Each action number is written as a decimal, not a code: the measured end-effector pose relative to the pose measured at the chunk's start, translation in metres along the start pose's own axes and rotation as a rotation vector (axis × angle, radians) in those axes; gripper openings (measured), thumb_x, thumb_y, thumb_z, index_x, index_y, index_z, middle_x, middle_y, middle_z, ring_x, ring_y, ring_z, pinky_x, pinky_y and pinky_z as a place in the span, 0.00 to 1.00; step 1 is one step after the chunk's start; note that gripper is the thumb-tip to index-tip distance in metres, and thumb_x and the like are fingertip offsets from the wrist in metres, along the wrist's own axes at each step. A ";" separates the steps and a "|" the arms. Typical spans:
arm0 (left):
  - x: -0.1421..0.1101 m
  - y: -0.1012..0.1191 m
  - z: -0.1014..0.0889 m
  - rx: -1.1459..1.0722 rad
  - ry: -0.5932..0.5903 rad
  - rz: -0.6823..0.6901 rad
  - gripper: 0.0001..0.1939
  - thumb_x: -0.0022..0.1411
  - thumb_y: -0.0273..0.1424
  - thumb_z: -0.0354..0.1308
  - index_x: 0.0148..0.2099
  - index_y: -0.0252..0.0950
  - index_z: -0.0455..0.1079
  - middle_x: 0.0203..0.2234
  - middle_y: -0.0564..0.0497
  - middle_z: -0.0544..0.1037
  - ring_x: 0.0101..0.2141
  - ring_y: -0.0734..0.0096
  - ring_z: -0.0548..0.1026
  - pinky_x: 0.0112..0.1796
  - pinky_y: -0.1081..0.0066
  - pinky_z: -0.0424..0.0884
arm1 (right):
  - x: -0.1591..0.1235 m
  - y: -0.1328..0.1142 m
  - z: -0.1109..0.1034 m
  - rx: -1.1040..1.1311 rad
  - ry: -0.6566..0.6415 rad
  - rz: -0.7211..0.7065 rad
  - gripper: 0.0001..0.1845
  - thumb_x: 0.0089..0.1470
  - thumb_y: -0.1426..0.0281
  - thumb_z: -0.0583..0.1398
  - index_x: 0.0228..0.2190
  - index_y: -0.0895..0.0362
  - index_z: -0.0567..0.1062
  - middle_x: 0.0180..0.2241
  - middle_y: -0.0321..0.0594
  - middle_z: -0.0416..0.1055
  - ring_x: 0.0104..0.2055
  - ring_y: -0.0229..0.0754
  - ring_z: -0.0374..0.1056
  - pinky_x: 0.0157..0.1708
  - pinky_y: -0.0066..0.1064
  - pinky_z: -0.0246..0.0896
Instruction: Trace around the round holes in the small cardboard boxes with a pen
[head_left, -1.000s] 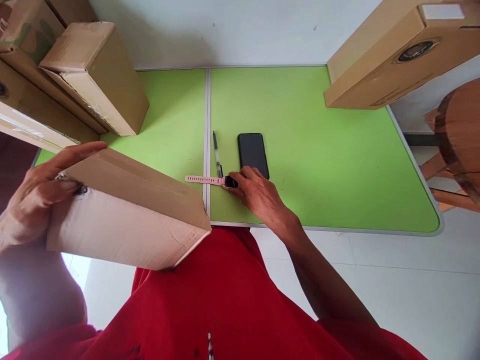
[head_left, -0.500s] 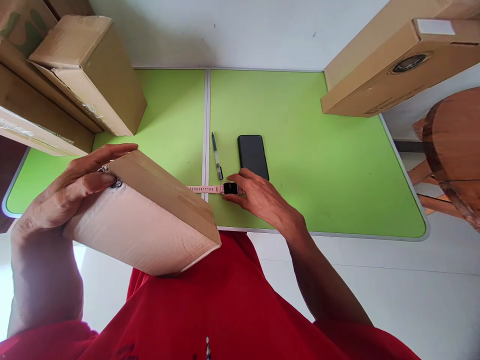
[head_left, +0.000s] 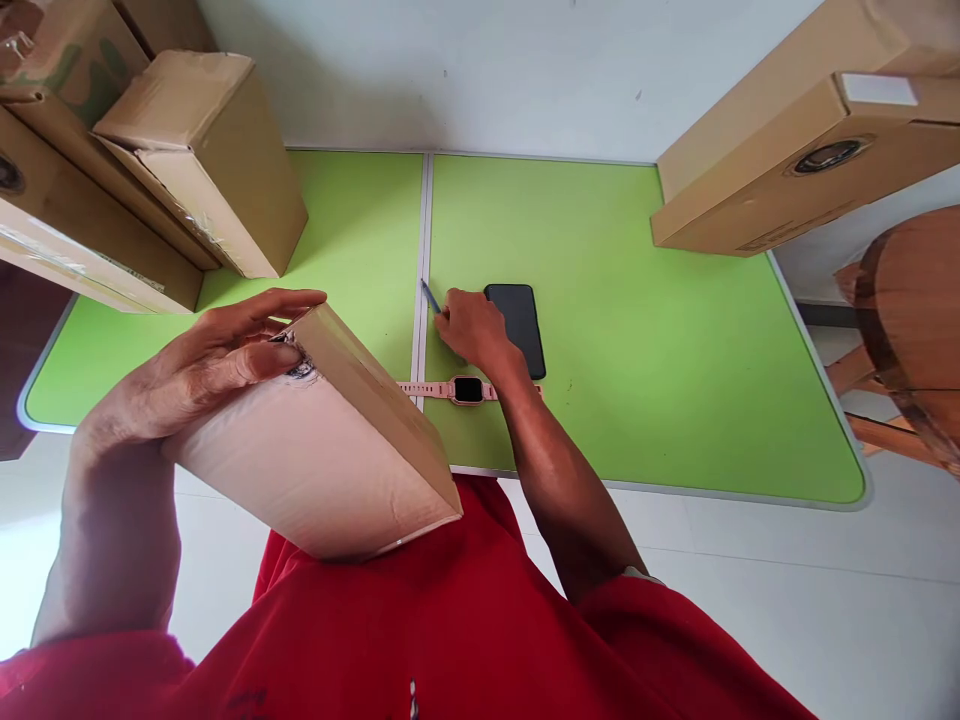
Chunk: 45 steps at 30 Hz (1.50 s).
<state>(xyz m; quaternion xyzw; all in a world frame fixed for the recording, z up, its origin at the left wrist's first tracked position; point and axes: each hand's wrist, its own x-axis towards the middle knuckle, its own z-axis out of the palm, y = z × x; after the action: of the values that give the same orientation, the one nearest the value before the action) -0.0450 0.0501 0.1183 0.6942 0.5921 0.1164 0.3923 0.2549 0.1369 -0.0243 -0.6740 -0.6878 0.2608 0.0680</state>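
My left hand grips the top end of a cardboard box, its thumb at a torn, dark-edged hole. The box leans tilted against my red shirt. Over the table my right hand is closed around a pen, whose far end sticks out to the left; the rest is hidden by the fingers. A black smartphone lies just right of that hand. Nearer to me, a pink-strapped smartwatch lies stretched out flat, its strap partly under my right forearm.
Several cardboard boxes stand at the left end of the green table. Another large cardboard box is at the back right. A brown wooden stool stands off the right edge. A white wall closes the back.
My right hand has left the smartwatch, moved up and away from me, and closed on the pen. The box in my left hand sits slightly further right in view.
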 end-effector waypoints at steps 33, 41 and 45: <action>0.010 0.010 0.012 -0.047 -0.062 0.022 0.46 0.64 0.63 0.62 0.75 0.44 0.74 0.71 0.44 0.79 0.70 0.35 0.76 0.67 0.52 0.74 | -0.141 -0.047 -0.033 1.487 0.031 -0.505 0.14 0.73 0.52 0.68 0.44 0.46 0.90 0.31 0.37 0.83 0.28 0.43 0.75 0.24 0.37 0.67; 0.010 0.014 0.015 -0.001 -0.048 0.020 0.49 0.62 0.66 0.59 0.75 0.42 0.74 0.65 0.41 0.83 0.60 0.37 0.82 0.64 0.50 0.75 | -0.146 -0.057 -0.024 1.487 0.099 -0.573 0.04 0.68 0.62 0.74 0.42 0.47 0.89 0.33 0.36 0.85 0.28 0.42 0.78 0.27 0.36 0.74; 0.010 0.013 0.016 -0.027 -0.034 -0.015 0.49 0.60 0.66 0.61 0.73 0.42 0.75 0.63 0.42 0.84 0.58 0.38 0.82 0.64 0.51 0.74 | -0.149 -0.060 -0.020 1.503 0.120 -0.594 0.04 0.66 0.67 0.74 0.41 0.49 0.86 0.31 0.33 0.82 0.27 0.40 0.77 0.26 0.33 0.75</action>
<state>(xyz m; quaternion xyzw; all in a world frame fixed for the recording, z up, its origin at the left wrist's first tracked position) -0.0232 0.0527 0.1138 0.6861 0.5890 0.1096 0.4127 0.2229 0.0018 0.0581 -0.2502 -0.4743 0.5877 0.6058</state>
